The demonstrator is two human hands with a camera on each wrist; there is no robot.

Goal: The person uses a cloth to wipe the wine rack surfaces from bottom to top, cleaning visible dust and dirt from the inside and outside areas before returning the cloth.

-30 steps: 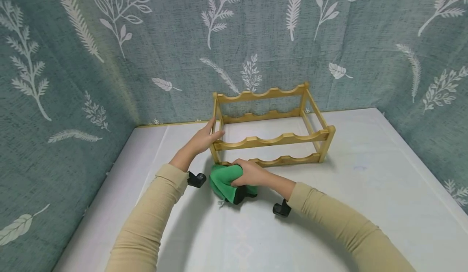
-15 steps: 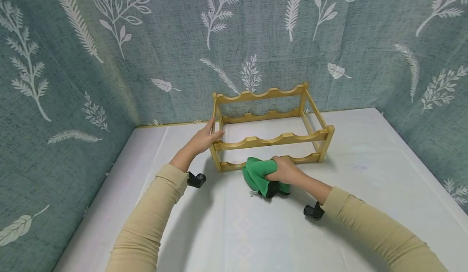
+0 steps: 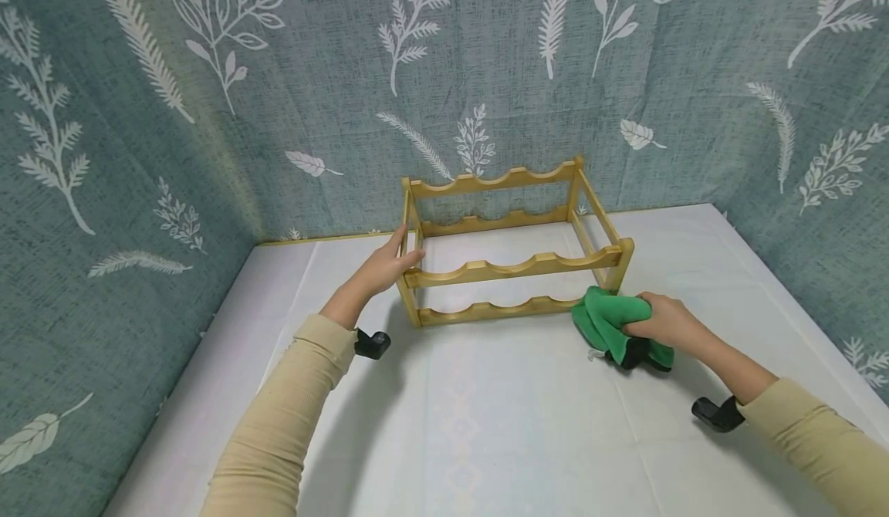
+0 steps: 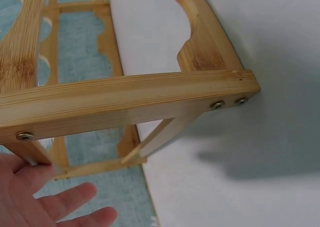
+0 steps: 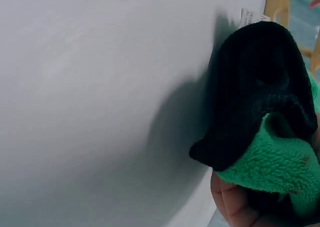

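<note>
A wooden bottle rack (image 3: pixel 510 270) with scalloped rails stands toward the back of the white table. My left hand (image 3: pixel 378 268) holds its upper left side bar near the front corner. In the left wrist view the thumb and a finger lie at the wooden rail (image 4: pixel 125 99), while other fingers (image 4: pixel 70 199) spread loosely. At the rack's front right corner my right hand (image 3: pixel 670 322) grips a bunched green cloth (image 3: pixel 611 320), touching or very near the lower rail's end. The right wrist view shows its black underside (image 5: pixel 260 82), a white tag (image 5: pixel 250 18) and fluffy green pile.
White cloth covers the table (image 3: pixel 486 424). A grey-green curtain (image 3: pixel 333 62) with white leaf prints hangs behind and on both sides. Black wrist cameras (image 3: pixel 718 414) sit below both sleeves.
My right hand has slid the green cloth rightward along the rack's lower front rail, from the left corner to the right corner. My left hand and the rack have stayed put.
</note>
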